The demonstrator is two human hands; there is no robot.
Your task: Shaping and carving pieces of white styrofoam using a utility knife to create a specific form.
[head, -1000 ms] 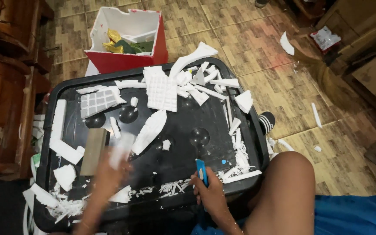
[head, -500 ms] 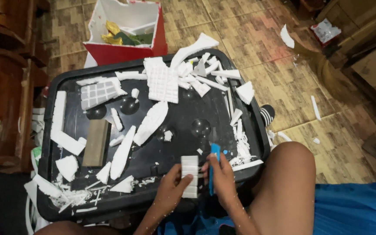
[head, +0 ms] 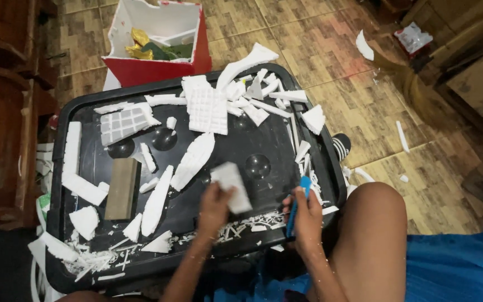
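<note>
While the left hand point(head: 214, 206) pinches a white foam block point(head: 231, 187) over the black lid point(head: 197, 140), its long axis running from near right to far left, the right hand point(head: 307, 215) has its fingers wrapped around a blue cutter point(head: 299, 204) pointing away from the person.

This looks like a room in a home that is used for hobby craft work. The floor point(head: 331, 50) is covered with brown stone-pattern tiles, and dark carved wooden furniture point(head: 1, 112) stands at the left side. A black plastic lid point(head: 320, 140) of a storage box serves as a bench, covered with white foam pieces point(head: 208, 109). A red and white box point(head: 157, 67) and cardboard boxes point(head: 476, 84) stand on the floor.
</note>
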